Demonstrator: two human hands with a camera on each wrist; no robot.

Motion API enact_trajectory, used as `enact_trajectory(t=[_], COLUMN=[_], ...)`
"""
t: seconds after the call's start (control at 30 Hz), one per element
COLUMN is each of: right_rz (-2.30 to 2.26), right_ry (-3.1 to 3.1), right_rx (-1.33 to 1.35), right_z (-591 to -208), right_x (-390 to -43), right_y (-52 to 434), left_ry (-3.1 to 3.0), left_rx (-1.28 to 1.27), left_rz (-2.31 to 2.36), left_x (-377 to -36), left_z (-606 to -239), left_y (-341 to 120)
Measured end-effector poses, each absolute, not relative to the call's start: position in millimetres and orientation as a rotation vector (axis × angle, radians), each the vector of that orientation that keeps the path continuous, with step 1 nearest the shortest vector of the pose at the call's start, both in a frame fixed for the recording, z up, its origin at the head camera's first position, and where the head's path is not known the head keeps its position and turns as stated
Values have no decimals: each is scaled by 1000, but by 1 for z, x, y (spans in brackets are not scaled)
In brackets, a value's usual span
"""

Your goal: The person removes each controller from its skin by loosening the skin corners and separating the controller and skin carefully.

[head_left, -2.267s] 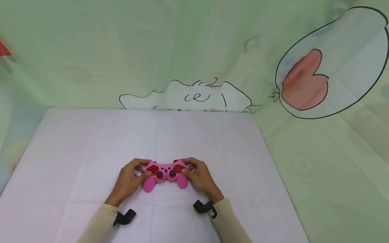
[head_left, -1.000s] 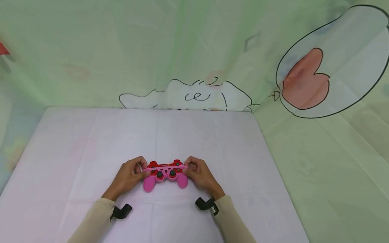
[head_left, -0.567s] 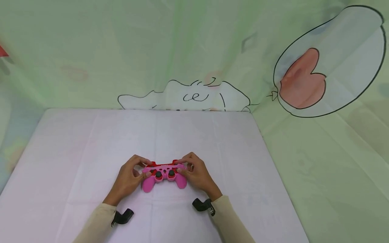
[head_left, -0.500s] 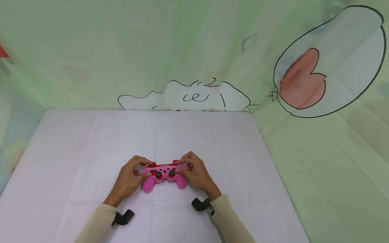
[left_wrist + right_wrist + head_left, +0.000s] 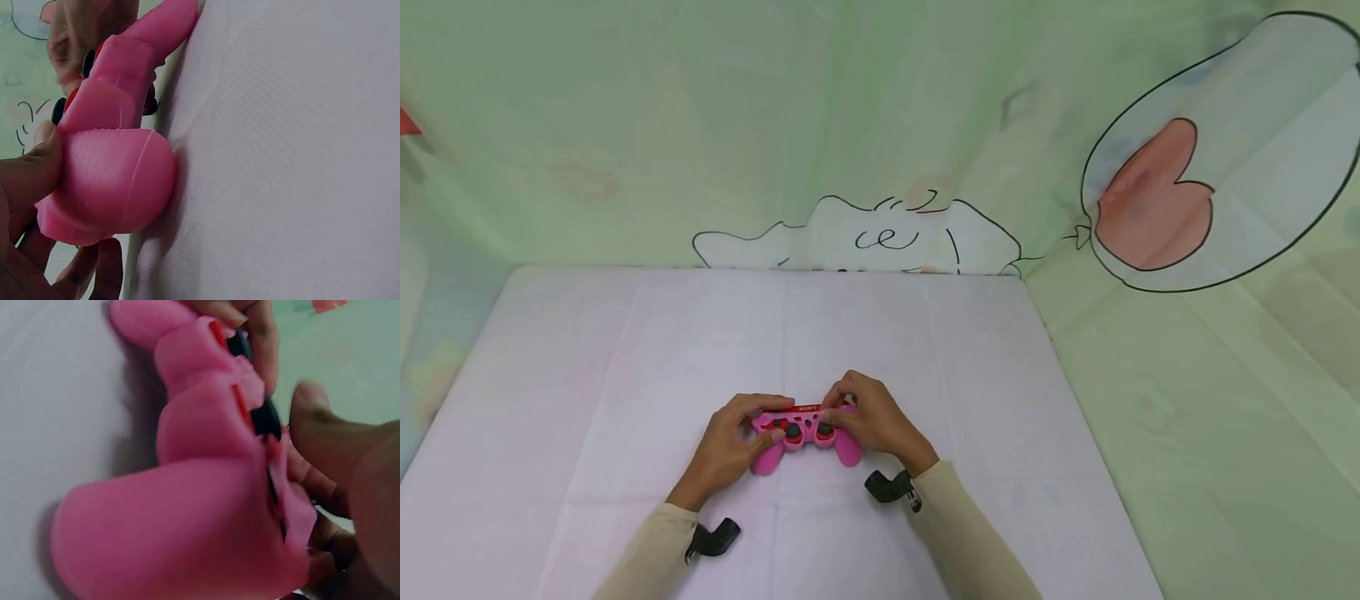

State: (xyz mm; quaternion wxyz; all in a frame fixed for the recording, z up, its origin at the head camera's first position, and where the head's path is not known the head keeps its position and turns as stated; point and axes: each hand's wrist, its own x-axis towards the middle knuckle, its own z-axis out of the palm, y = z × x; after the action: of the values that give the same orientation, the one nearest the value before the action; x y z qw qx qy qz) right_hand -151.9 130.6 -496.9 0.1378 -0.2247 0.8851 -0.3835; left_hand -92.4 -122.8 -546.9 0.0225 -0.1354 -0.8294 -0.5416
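A red game controller (image 5: 807, 409) lies on the white cloth in a pink silicone cover (image 5: 848, 450), its two black thumbsticks poking through. The SONY strip along its far edge is bare. My left hand (image 5: 726, 446) holds the left end, thumb on the face and fingers along the far edge. Curled at the far right part, my right hand (image 5: 876, 417) pinches the cover's edge between thumb and fingers. In the right wrist view the cover (image 5: 169, 525) has a loose strip standing up near the fingers; the thumb is blurred. The left wrist view shows the left thumb against the cover (image 5: 119, 181).
A white cloth-covered table (image 5: 625, 350) spreads around the controller. Green printed curtain (image 5: 700, 125) hangs behind and on the right, with a drawn balloon (image 5: 1262, 167). Black wrist-camera mounts sit at both sleeves.
The cover's upper band has gone from below the far edge's bumps to over part of them. My right hand has moved left and inward; my left fingers now lie along the far edge.
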Motion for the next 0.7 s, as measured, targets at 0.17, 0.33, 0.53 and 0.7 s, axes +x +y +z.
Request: enact_trajectory(t=[0.17, 0.33, 0.53, 0.7], right_rz=[-959, -748, -865, -1045], right_ry=[2532, 2551, 2466, 2393], right_rx=[-687, -726, -649, -612], right_z=[-488, -481, -482, -486], right_x=[-155, -158, -159, -156], right_y=[123, 114, 115, 121], left_ry=[-2581, -2598, -2663, -2708], left_rx=[-432, -439, -447, -477], left_rz=[-1627, -1612, -1588, -1514], left_x=[-92, -93, -96, -98], left_z=[-545, -545, -544, -542], left_y=[-123, -124, -124, -122])
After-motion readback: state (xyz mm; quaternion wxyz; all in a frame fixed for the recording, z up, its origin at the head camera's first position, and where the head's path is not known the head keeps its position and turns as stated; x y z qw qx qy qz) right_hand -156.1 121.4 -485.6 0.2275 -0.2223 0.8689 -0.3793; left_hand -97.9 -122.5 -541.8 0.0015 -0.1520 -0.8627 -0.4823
